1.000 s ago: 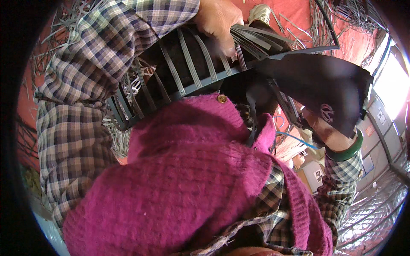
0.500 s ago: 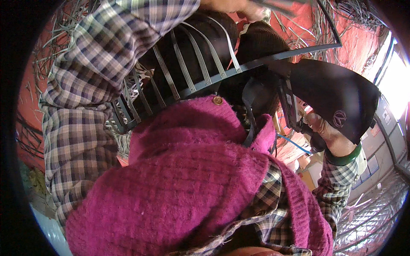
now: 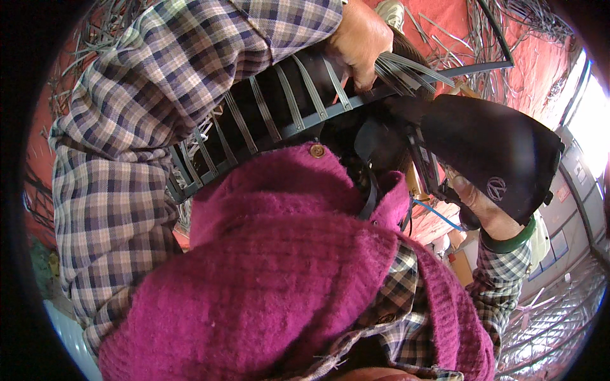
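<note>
FLOOR (image 3: 438,16): red | loose grey strips (image 3: 105,35) scattered upper left, upper right | pale shoe (image 3: 391,14) top

The left hand (image 3: 363,44) holds grey strips (image 3: 416,71) at a strapped frame (image 3: 333,112); the right hand (image 3: 478,202) grips a dark tool (image 3: 424,160), a blue cord (image 3: 438,214) beside it.

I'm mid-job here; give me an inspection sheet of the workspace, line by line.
Surface: red floor covering, littered with strips.
Job's things: grey frame with flat grey strips across it; dark handheld tool, partly hidden by a black cover.
Clutter: tangled loose strips at upper right, more at upper left.
Left grip: holding a strip bundle over the frame.
Right grip: closed on the tool, fingers partly hidden.
Cables: one thin blue line near the tool; cable or hose, unclear.
Surroundings: pale panelled wall and silvery sheeting at right.
</note>
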The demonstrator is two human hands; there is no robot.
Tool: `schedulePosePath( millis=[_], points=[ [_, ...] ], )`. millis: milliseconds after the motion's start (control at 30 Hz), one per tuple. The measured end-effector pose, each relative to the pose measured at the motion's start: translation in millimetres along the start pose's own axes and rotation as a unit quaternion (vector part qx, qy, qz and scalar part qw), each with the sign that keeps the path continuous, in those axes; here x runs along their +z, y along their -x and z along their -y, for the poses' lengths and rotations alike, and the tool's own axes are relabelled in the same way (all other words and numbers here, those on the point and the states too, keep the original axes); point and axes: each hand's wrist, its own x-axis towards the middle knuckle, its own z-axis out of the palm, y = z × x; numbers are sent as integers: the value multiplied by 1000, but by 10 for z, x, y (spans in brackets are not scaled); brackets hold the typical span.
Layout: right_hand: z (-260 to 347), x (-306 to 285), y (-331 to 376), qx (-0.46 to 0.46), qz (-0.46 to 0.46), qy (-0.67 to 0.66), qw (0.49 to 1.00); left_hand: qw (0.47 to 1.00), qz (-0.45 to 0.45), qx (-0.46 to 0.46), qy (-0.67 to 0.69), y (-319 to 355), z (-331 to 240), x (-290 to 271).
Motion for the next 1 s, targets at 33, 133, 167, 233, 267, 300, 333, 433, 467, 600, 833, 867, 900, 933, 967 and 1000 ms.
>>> schedulePosePath(
  millis=[33,133,167,233,267,300,333,433,467,600,833,867,900,933,967,1000],
  points=[
    [7,-6,-5,-2,10,18,1000,1000,0,2,4,10,-6,9],
    [61,4,-4,-11,28,138,990,999,-9,28,13,50,9,5],
    [70,26,10,23,3,98,995,999,-16,40,14,53,16,-1],
    [58,66,25,-13,-32,174,984,997,-22,37,-62,7,22,17],
    [23,91,30,-82,-38,294,951,994,-32,41,-100,-45,22,42],
    [0,105,38,-70,-37,267,960,995,-22,55,-83,-67,25,58],
    [-29,118,48,-26,-42,159,986,995,-13,69,-65,-86,31,66],
    [-103,129,61,38,-41,-6,998,997,-7,65,-49,-106,48,82],
    [-120,130,59,9,-40,16,999,997,-12,57,-51,-109,54,88],
    [-130,109,30,-40,-3,45,998,999,-1,44,15,-128,62,134],
    [-29,39,-18,-113,21,173,978,997,-2,63,-36,-108,4,202],
    [-35,33,-29,-133,15,184,974,997,-9,59,-47,-123,-6,222],
    [-42,33,-50,-153,10,194,969,997,-4,67,-36,-141,-3,257],
    [-65,41,-69,-179,6,207,962,997,1,74,-26,-166,1,293],
    [-95,66,-94,-187,4,190,964,996,5,83,-20,-211,27,323],
    [-129,68,-113,-180,22,159,971,996,9,90,-10,-251,49,359]
  ],
)
